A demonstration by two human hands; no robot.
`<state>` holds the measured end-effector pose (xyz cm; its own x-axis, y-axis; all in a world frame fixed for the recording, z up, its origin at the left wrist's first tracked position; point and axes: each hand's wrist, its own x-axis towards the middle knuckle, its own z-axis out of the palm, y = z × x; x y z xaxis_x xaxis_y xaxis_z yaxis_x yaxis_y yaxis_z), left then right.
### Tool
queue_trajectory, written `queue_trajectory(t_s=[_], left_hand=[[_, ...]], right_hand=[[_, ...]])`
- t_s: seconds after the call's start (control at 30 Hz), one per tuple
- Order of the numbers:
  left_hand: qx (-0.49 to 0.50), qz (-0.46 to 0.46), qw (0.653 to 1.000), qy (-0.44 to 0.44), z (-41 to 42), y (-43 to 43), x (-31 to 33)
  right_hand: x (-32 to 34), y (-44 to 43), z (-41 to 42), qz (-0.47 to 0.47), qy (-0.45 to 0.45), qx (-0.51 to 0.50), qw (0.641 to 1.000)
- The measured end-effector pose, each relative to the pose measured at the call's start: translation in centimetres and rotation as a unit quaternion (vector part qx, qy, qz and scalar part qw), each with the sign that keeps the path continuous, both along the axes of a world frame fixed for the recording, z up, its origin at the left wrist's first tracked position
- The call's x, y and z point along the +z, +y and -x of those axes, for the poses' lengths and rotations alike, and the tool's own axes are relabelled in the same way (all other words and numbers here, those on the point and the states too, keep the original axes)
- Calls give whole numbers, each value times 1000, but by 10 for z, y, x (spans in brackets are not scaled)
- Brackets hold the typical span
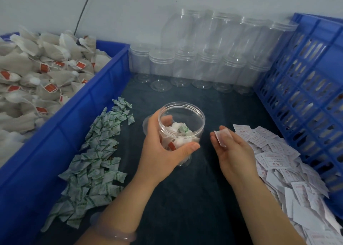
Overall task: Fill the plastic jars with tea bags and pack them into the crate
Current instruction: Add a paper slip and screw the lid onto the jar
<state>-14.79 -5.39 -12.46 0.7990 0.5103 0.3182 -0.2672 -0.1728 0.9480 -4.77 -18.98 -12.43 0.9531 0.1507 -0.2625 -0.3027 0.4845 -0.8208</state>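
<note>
1. Holding the open plastic jar (182, 114) is the left hand (159, 152). Its fingers and thumb curl round the jar's side, with the thumb just under the near rim.
2. The jar is in the middle of the dark cloth (185, 198), with its mouth up and no lid on. It is hard to tell if its bottom touches the cloth.
3. Inside the jar lie a few tea bags (178, 142) and one green-printed sachet (182, 129). The jar is not nearly full.
4. The right hand (233, 148) is just beside the jar, to its right, and apart from it. Its fingers are partly bent and pinch one small paper slip (220, 136) at the tips.
5. A big blue bin (78, 126) runs down the left edge. It is heaped with loose tea bags (37, 74) that have red tags.
6. A pile of green-and-white sachets (96, 161) lies along the bin's wall, near the left hand.
7. A pile of white paper slips (278, 161) lies on the right, touching the bottom of the blue crate (306, 77). The crate has slotted sides and closes off the right edge.
8. Empty jars (204, 59) are stacked in two layers against the back wall, between the bin and the crate.
9. The bare cloth is a lane between the two piles, widest close to the person and behind the jar.
</note>
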Motion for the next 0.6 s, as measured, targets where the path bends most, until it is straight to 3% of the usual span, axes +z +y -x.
queue_trajectory(t_s=[0.17,0.23,0.33,0.47,0.6], left_hand=[[-27,0,1000,0,0,1,3],[-29,4,1000,0,0,1,4],[-28,1,1000,1,0,1,4],[-19,5,1000,4,0,1,4],[-24,-8,1000,-13,-1,1,4]], right_hand=[[10,-5,-4,115,-40,-19,992],[25,-1,-3,174,-121,-36,977],[61,10,-3,244,-296,-18,923],[99,26,-2,253,-440,77,858],[96,33,-2,288,-455,259,802]])
